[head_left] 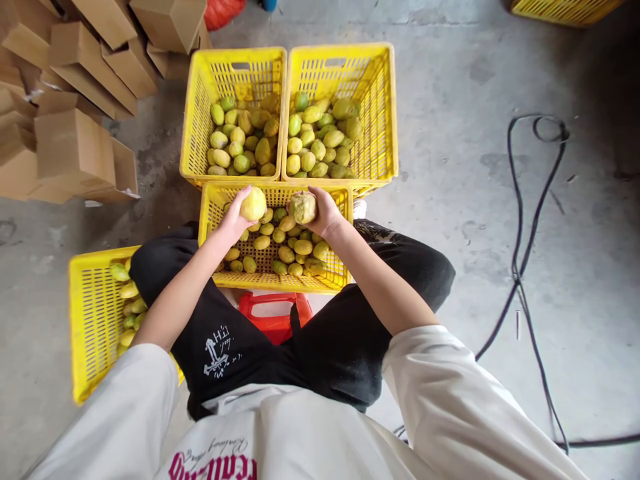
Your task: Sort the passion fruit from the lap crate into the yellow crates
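Note:
My left hand (233, 217) is closed around a pale yellow mango (253, 204). Opposite it, my right hand (327, 215) grips a duller mango (303, 207) with brownish-green, blotchy skin. Both fruits are held up over the near yellow crate (275, 285), which stands between my knees. Inside that crate lie many loose yellow-green mangoes (287, 254), spread over its slatted bottom. My fingers partly hide each held fruit.
Beyond stand two yellow crates, left (193, 127) and right (380, 127), holding mangoes. Another crate (90, 327) with mangoes is beside my left leg. Cardboard boxes (75, 150) fill the upper left. A red stool (273, 327) shows between my legs; a black cable (520, 267) lies right.

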The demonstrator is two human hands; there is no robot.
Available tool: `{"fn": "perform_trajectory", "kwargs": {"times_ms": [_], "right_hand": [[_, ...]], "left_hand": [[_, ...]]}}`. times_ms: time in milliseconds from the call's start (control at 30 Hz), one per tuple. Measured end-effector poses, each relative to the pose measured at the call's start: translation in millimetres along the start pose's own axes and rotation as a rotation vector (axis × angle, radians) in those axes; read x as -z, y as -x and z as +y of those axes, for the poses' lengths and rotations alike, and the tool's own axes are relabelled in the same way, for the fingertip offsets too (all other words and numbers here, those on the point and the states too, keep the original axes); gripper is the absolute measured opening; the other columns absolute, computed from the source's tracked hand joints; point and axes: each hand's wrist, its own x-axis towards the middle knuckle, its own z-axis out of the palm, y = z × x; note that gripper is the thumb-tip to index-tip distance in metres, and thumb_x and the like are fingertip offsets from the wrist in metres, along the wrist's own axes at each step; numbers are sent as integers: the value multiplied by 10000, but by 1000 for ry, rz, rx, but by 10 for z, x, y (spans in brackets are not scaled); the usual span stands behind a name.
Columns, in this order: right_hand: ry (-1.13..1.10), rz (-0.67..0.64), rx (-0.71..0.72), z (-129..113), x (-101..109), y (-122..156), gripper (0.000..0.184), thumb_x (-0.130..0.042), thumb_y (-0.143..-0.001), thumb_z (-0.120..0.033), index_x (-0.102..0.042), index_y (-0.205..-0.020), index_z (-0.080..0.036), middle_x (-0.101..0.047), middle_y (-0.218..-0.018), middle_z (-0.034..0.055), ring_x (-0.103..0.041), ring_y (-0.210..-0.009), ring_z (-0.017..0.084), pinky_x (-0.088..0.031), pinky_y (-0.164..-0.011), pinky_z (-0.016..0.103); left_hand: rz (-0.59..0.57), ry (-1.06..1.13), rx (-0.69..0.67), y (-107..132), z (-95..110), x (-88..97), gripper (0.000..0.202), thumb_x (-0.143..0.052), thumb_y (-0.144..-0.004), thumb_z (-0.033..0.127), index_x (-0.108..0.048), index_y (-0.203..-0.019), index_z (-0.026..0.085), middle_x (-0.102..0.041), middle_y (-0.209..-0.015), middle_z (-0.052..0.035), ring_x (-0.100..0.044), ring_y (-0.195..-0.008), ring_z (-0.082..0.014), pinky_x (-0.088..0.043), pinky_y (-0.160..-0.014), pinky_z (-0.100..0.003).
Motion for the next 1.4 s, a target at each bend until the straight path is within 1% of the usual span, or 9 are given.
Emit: {"fn": "perform_trajectory", "kwargs": {"times_ms": [200,367,567,667,767,867,967,1233,1400], "right_hand": [[102,-119,47,47,46,4,376,-976,-1147,-605,-756,-1165,-301,-794,-868,-6,-865,-911,254,-795,-840,356],[99,-182,185,88,48,-35,540,-1138,-968,-619,-793,-1238,-303,-834,-932,-9,-897,-948,260,-806,-870,388],[37,-116,186,91,81,-117,416,-988,-1082,-641,-798,-1187,-287,-800,-847,11,-908,-900,291,-812,-808,406],[38,-143,170,87,84,-108,399,-917,-1111,-661,-801,-1189,-288,-794,-817,22,-911,-896,311,-804,-758,411],[50,-177,189,87,66,-79,433,-915,-1097,-702,-776,-1140,-295,-794,-808,22,-917,-924,320,-793,-746,404],[41,-178,193,84,52,-74,461,-926,-1088,-725,-744,-1093,-301,-806,-826,21,-918,-958,314,-794,-770,399],[58,-146,163,75,58,-86,494,-946,-1082,-747,-735,-1070,-301,-821,-865,35,-912,-998,312,-799,-792,398],[51,-125,193,101,69,-113,317,-996,-1046,-404,-769,-1254,-325,-858,-1057,-17,-874,-1066,225,-799,-903,326],[81,-67,62,72,93,-160,292,-778,-1207,-528,-810,-1313,-258,-869,-998,65,-852,-843,266,-690,-644,317]], "left_hand": [[-12,130,157,73,103,-40,527,-825,-1121,719,-846,-1301,224,-783,-811,-52,-858,-750,-295,-715,-649,-340],[7,175,140,197,183,-88,483,-814,-1170,627,-839,-1377,192,-885,-1007,-129,-942,-934,-344,-695,-644,-309],[-60,220,100,237,179,-115,453,-807,-1181,554,-816,-1467,203,-924,-1177,-153,-960,-1131,-394,-806,-887,-444],[-52,237,82,212,156,-119,464,-823,-1194,576,-812,-1488,218,-916,-1146,-123,-951,-1109,-343,-809,-956,-426],[-5,224,56,181,152,-108,467,-866,-1179,616,-818,-1470,254,-890,-1080,-79,-925,-993,-278,-779,-872,-340],[26,200,40,134,176,-78,474,-881,-1155,686,-821,-1385,276,-838,-969,-34,-858,-795,-218,-670,-661,-250],[36,205,42,92,202,-59,499,-836,-1151,739,-813,-1306,266,-800,-883,-25,-823,-699,-222,-569,-545,-240],[-12,225,10,57,97,-44,434,-848,-1115,607,-801,-1433,316,-903,-1138,-60,-951,-1005,-325,-725,-807,-352],[-78,188,-66,21,4,12,310,-923,-1128,459,-698,-1311,347,-849,-1211,14,-932,-969,-258,-671,-732,-305]]}}
